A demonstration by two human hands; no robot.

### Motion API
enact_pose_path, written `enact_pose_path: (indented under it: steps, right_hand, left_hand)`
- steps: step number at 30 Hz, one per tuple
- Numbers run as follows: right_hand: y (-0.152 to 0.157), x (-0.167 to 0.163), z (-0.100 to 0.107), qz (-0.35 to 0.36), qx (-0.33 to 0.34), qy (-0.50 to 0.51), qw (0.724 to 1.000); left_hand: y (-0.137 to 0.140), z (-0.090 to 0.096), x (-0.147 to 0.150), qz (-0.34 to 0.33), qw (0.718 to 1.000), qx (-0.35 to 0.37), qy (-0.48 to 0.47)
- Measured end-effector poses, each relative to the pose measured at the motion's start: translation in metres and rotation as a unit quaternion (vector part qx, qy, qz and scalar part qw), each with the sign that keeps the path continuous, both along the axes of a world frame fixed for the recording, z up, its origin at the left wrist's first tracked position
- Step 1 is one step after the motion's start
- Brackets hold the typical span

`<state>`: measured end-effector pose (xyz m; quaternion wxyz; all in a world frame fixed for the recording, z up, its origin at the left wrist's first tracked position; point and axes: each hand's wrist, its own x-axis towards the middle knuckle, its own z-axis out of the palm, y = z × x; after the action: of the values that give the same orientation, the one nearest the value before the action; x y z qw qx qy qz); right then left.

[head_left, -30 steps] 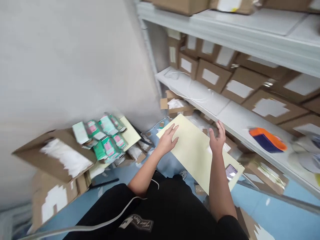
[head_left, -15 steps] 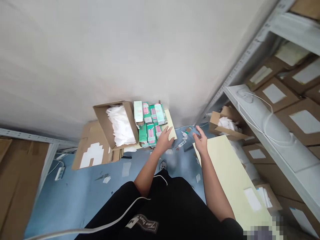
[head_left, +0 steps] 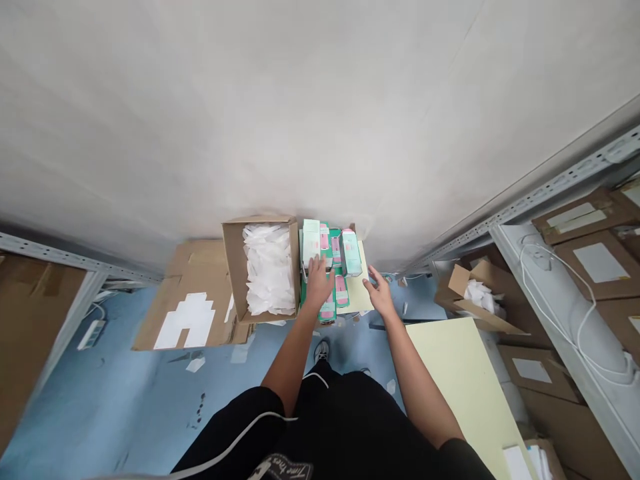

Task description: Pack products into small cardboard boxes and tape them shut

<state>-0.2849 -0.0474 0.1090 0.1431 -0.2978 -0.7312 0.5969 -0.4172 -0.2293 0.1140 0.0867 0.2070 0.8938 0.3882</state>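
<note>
My left hand (head_left: 320, 283) reaches over a cluster of small green and pink cartons (head_left: 341, 291), its fingers apart against the lower end of a pale green carton (head_left: 311, 243). Another pale carton (head_left: 351, 253) lies on top at the right of the cluster. Just right of the cartons, my right hand (head_left: 379, 291) hovers with fingers spread and nothing in it, beside the edge of a pale yellow board (head_left: 358, 297) under the cartons. Left of the cluster stands an open cardboard box (head_left: 233, 267) holding a heap of white, thin pieces (head_left: 270, 270).
Flattened cardboard (head_left: 173, 287) lies at left. A pale yellow tabletop (head_left: 455, 373) extends at lower right. Metal shelving (head_left: 500, 217) with cardboard boxes stands at right, near an open box (head_left: 483, 293). A power strip (head_left: 92, 335) and paper scraps lie on the blue floor.
My view has turned, shifting the cartons rightward in it. My left hand has moved from the board's right side onto the cartons; my right hand has come closer to the board.
</note>
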Motion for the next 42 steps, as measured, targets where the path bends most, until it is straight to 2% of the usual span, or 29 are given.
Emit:
enact_pose_path:
  steps: [3, 5, 8, 11, 15, 17, 20, 26, 30, 36, 42]
  right_hand:
    - [-0.006, -0.027, -0.013, 0.037, -0.063, 0.01, 0.997]
    - [-0.012, -0.051, -0.023, 0.055, -0.11, 0.008, 0.992]
    - [-0.025, -0.095, -0.037, 0.072, -0.172, -0.005, 0.982]
    - [-0.042, -0.141, -0.047, 0.065, -0.212, -0.015, 0.975]
    - [-0.065, -0.181, -0.048, 0.07, -0.215, -0.005, 0.974]
    - [-0.074, -0.188, -0.044, 0.087, -0.197, 0.017, 0.976]
    - [-0.081, -0.184, -0.035, 0.084, -0.176, 0.039, 0.98]
    - [-0.073, -0.142, -0.007, 0.043, -0.157, 0.093, 0.982]
    - [-0.047, -0.095, 0.008, -0.018, -0.152, 0.142, 0.978]
    - [0.011, 0.011, 0.0, -0.222, -0.109, 0.155, 0.956]
    - [0.064, 0.155, -0.019, -0.405, -0.124, 0.151, 0.893]
  left_hand:
    - [0.007, -0.008, -0.032, 0.083, 0.996, -0.025, 0.012]
    - [0.011, -0.011, -0.048, 0.112, 0.992, -0.056, -0.003]
    - [0.013, -0.015, -0.062, 0.129, 0.989, -0.075, -0.019]
    - [0.01, -0.02, -0.069, 0.123, 0.988, -0.046, -0.079]
    - [0.005, -0.026, -0.072, 0.108, 0.983, 0.033, -0.147]
    - [0.002, -0.025, -0.069, 0.118, 0.981, 0.057, -0.142]
    - [-0.001, -0.018, -0.06, 0.122, 0.981, 0.053, -0.143]
    - [0.001, 0.009, -0.027, 0.073, 0.987, 0.069, -0.125]
    - [0.025, 0.023, 0.006, 0.011, 0.988, 0.087, -0.126]
    - [0.1, 0.026, 0.078, -0.158, 0.972, 0.104, -0.141]
    - [0.187, 0.018, 0.189, -0.335, 0.924, 0.055, -0.178]
